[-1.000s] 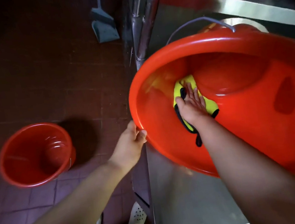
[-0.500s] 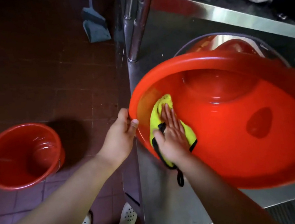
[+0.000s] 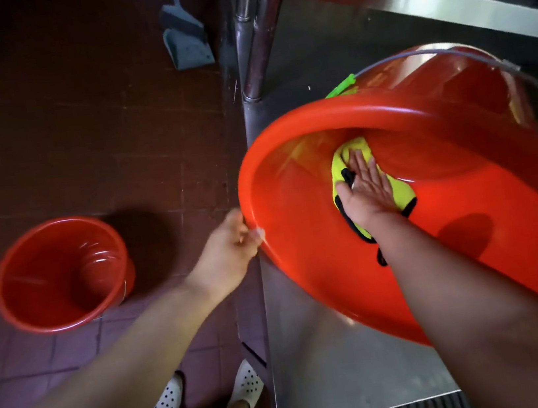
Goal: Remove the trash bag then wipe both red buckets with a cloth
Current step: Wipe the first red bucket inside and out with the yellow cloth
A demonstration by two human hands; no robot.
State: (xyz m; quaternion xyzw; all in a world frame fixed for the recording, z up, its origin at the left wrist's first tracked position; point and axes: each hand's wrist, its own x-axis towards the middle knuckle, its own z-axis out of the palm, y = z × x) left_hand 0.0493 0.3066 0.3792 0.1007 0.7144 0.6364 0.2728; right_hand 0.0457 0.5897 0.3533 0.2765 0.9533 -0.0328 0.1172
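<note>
1. The smaller red plastic bucket (image 3: pixel 63 274) stands upright on the dark tiled floor, apparently awaiting its wipe.
2. The left hand (image 3: pixel 228 247) grips the rim of the large glossy red plastic bucket (image 3: pixel 473 244), tilted on the steel counter (image 3: pixel 335 367).
3. The right hand (image 3: pixel 367 186), fingers flat, presses the yellow black-edged cloth (image 3: pixel 400 190) against the inner wall; next, probably sweep onward.

Our left hand (image 3: pixel 228 244) sits at mid-frame, arm entering from the lower left, fingers curled and pinching a rim. Our right hand (image 3: pixel 366 190) lies right of center, arm coming up from the lower right, palm down, fingers straight and pressing flat.
</note>
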